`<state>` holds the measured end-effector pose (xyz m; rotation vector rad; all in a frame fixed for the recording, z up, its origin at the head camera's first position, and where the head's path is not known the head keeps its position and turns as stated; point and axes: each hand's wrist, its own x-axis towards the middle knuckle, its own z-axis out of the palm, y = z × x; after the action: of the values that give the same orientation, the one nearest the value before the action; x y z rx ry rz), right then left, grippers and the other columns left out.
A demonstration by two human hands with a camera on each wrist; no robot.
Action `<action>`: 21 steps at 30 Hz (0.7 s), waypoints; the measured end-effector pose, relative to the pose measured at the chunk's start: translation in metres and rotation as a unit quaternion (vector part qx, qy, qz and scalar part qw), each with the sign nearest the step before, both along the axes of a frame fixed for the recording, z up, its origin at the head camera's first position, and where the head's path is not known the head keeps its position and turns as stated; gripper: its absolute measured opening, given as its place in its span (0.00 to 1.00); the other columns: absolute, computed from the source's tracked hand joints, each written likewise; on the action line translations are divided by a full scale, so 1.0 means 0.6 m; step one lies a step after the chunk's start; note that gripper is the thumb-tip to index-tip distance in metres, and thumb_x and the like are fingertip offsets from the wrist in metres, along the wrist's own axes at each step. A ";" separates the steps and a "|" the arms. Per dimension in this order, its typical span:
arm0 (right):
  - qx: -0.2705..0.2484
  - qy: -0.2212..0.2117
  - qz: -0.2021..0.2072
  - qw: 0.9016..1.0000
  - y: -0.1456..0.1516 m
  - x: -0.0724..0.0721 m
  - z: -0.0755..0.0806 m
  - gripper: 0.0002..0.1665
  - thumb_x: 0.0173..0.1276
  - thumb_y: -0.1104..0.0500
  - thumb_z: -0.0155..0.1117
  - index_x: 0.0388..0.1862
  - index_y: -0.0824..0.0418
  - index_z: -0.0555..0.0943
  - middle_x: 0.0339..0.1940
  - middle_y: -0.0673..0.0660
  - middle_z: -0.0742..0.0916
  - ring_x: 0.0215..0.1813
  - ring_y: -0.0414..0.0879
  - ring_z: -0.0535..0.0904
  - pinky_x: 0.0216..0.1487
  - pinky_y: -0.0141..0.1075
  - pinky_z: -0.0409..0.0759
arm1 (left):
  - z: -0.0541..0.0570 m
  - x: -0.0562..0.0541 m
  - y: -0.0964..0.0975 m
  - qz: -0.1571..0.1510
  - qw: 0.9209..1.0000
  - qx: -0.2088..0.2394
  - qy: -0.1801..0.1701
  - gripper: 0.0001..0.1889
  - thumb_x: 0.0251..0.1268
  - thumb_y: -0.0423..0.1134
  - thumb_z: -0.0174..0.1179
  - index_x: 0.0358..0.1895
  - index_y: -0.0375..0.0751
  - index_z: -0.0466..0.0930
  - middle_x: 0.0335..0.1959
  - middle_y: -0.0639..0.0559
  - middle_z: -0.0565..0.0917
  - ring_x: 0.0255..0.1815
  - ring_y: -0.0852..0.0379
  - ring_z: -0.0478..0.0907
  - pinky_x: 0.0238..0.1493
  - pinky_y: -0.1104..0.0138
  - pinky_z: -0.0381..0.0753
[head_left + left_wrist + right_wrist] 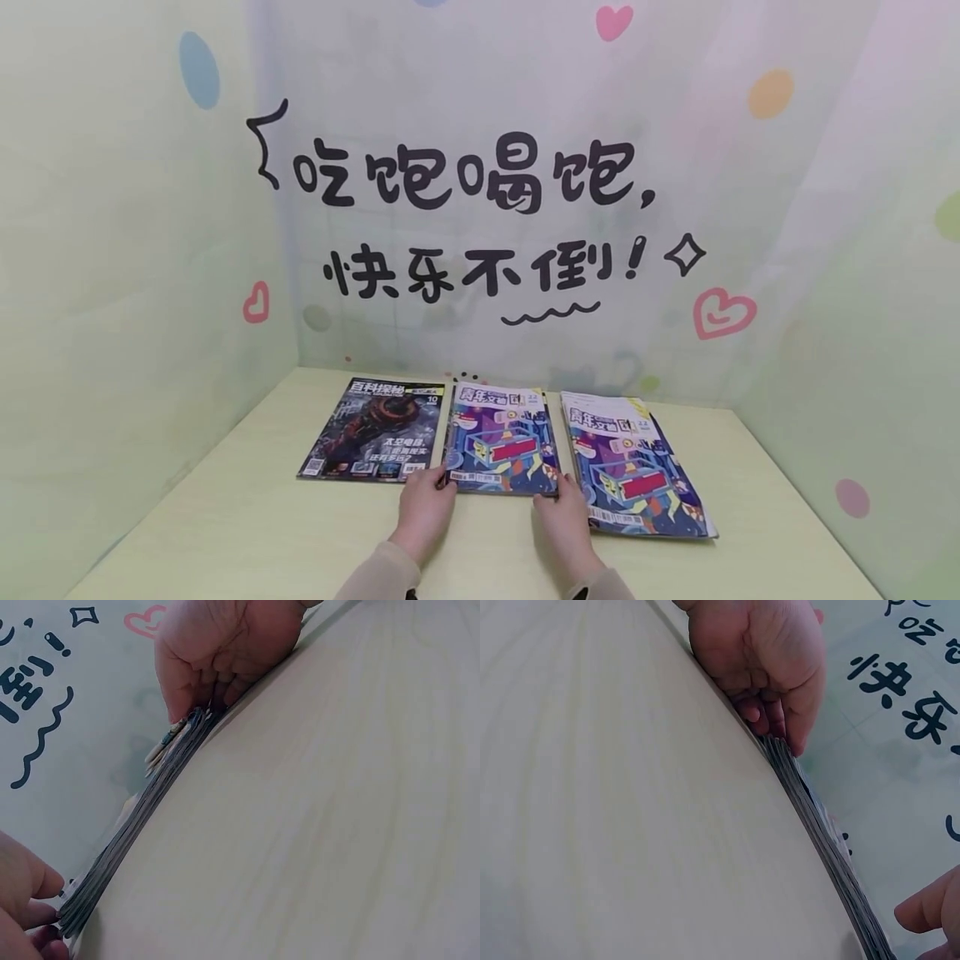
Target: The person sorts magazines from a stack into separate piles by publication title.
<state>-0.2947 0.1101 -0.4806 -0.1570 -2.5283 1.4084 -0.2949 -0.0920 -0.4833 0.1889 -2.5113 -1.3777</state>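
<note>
A stack of magazines lies flat on the table in the middle, its top cover purple and blue. At its lower left corner my left hand grips the edge, thumb above and fingers curled at the side. The lower right corner is held by my right hand, which also shows at the top of the left wrist view. Layered page edges of the stack face the left wrist camera. In the right wrist view, the left hand pinches the far end, and the right hand's thumb shows near the closer end.
A dark magazine lies left of the stack. To the right lies another magazine pile with the same purple cover, slightly askew. The pale table meets printed walls at the back and sides.
</note>
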 end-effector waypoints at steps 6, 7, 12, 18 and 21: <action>0.002 0.005 0.013 1.000 -0.002 0.005 0.000 0.35 0.59 0.64 0.62 0.63 0.81 0.66 0.65 0.77 0.69 0.67 0.72 0.62 0.68 0.59 0.60 | -0.001 0.000 0.000 -0.002 1.000 -0.021 -0.001 0.23 0.62 0.37 0.58 0.59 0.29 0.75 0.54 0.32 0.73 0.54 0.31 0.69 0.58 0.42 0.67; 0.002 0.002 0.016 1.000 -0.002 0.006 0.001 0.35 0.59 0.64 0.61 0.63 0.81 0.66 0.65 0.77 0.69 0.67 0.71 0.62 0.68 0.59 0.60 | -0.001 0.000 0.001 -0.003 1.000 -0.024 -0.001 0.24 0.62 0.37 0.58 0.59 0.28 0.75 0.54 0.32 0.73 0.54 0.32 0.69 0.58 0.41 0.67; -0.004 -0.016 0.018 1.000 -0.004 0.008 0.000 0.37 0.61 0.63 0.60 0.67 0.78 0.64 0.69 0.75 0.65 0.70 0.70 0.57 0.70 0.59 0.56 | -0.003 0.001 0.001 -0.004 0.999 -0.034 0.002 0.23 0.63 0.37 0.58 0.59 0.27 0.75 0.53 0.34 0.74 0.54 0.33 0.69 0.58 0.43 0.68; -0.005 -0.020 0.019 1.000 -0.006 0.009 -0.001 0.36 0.61 0.62 0.61 0.66 0.79 0.65 0.70 0.73 0.65 0.70 0.69 0.58 0.70 0.58 0.56 | -0.002 -0.001 0.000 -0.003 1.000 -0.017 -0.005 0.22 0.63 0.36 0.57 0.59 0.28 0.75 0.54 0.33 0.73 0.56 0.33 0.69 0.59 0.43 0.67; -0.002 -0.025 0.019 1.000 -0.007 0.009 0.000 0.36 0.62 0.62 0.61 0.65 0.79 0.65 0.70 0.73 0.65 0.70 0.69 0.58 0.69 0.59 0.56 | -0.001 0.000 0.000 -0.002 1.000 -0.008 -0.012 0.22 0.63 0.36 0.57 0.59 0.29 0.75 0.56 0.33 0.73 0.57 0.32 0.68 0.60 0.42 0.66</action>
<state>-0.2892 0.1061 -0.4809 -0.1482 -2.5816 1.4414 -0.2951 -0.0922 -0.4837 0.1979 -2.5414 -1.3652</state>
